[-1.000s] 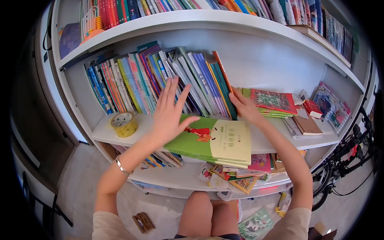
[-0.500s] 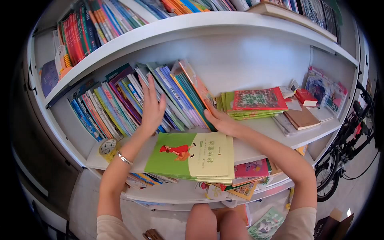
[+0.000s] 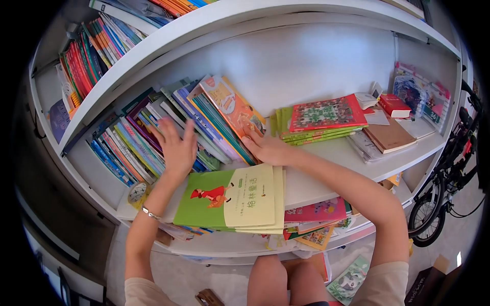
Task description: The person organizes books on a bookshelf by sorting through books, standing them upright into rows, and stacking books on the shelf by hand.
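My left hand is open, its fingers spread against the leaning row of books on the middle shelf. At the row's right end, my right hand lies open against the cover of an orange book, which leans to the left. Below and between my hands, a stack of green and cream books lies flat on the shelf's front edge, with a red figure on the top cover. Close to my left wrist is a roll of yellow tape, partly hidden.
Right of my hands lie a stack of green books under a red book, a brown notebook and a small red book. Mixed books fill the lower shelf. A bicycle stands at the right.
The right end of the book row leans further left, showing the orange cover. My hands have shifted left in view, and my left hand is lower against the books. The camera view has turned.
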Available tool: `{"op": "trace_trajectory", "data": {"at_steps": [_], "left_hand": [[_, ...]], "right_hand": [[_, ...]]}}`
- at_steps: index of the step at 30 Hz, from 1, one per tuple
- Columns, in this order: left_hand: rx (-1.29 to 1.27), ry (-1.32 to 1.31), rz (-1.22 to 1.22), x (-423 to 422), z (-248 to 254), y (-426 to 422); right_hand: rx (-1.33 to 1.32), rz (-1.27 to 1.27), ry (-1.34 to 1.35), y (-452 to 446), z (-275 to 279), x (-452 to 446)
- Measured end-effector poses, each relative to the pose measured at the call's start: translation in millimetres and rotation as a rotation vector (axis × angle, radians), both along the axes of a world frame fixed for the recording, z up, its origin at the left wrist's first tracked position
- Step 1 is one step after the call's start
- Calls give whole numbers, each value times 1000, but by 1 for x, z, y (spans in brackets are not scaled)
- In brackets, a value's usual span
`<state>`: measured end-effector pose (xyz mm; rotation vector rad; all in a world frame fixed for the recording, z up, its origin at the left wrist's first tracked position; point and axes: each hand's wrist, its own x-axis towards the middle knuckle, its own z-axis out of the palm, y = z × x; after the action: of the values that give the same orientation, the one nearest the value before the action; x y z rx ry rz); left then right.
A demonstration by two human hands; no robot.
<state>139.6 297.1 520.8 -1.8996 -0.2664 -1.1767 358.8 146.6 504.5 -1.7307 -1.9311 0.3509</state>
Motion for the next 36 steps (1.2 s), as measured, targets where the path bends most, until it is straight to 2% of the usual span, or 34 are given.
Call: {"op": "trace_trajectory", "data": {"at_steps": [2, 3, 6, 9, 12, 13, 16, 17, 20, 21, 23, 24, 26, 27, 28, 30, 33, 36], "left_hand": [[169, 215, -42, 6, 7, -5], [157, 375, -11, 13, 11, -13], [157, 645, 21, 44, 11, -39], [115, 746, 159, 63, 8, -56], [76, 733, 98, 65, 5, -55], [26, 761, 42, 64, 6, -55], [256, 811, 76, 62, 6, -53], [350, 886, 135, 62, 6, -54], [306, 925, 121, 68, 6, -50], [326, 903, 105, 69, 5, -48], [112, 896, 65, 71, 4, -47], [10, 889, 44, 73, 3, -45], [78, 867, 61, 73, 0, -43], [95, 859, 78, 73, 1, -45], [113, 853, 96, 72, 1, -46], [94, 868, 141, 73, -1, -46], [69, 855, 77, 73, -4, -41], [59, 831, 8, 72, -6, -35]], "right_hand": [[0, -82, -24, 4, -3, -6], [-4, -136, -3, 9, -8, -6], [206, -55, 296, 41, -10, 26], [194, -146, 138, 68, 4, 50], [288, -182, -211, 135, -17, 79], [267, -201, -211, 154, -23, 84], [307, -375, -230, 156, -24, 69], [233, -410, 92, 151, -13, 65], [40, -336, 552, 161, -12, 63], [-19, -211, 599, 144, -4, 64], [-137, 42, 698, 97, 18, 69], [-95, 0, 482, 74, 31, 73], [-12, -66, 37, 27, 60, 82], [-96, -98, -207, 1, 70, 84], [-177, -128, -450, -22, 70, 88], [-121, -132, -787, -50, 46, 107], [-94, -325, -889, -69, 22, 93], [23, -225, -873, -61, 16, 106]]}}
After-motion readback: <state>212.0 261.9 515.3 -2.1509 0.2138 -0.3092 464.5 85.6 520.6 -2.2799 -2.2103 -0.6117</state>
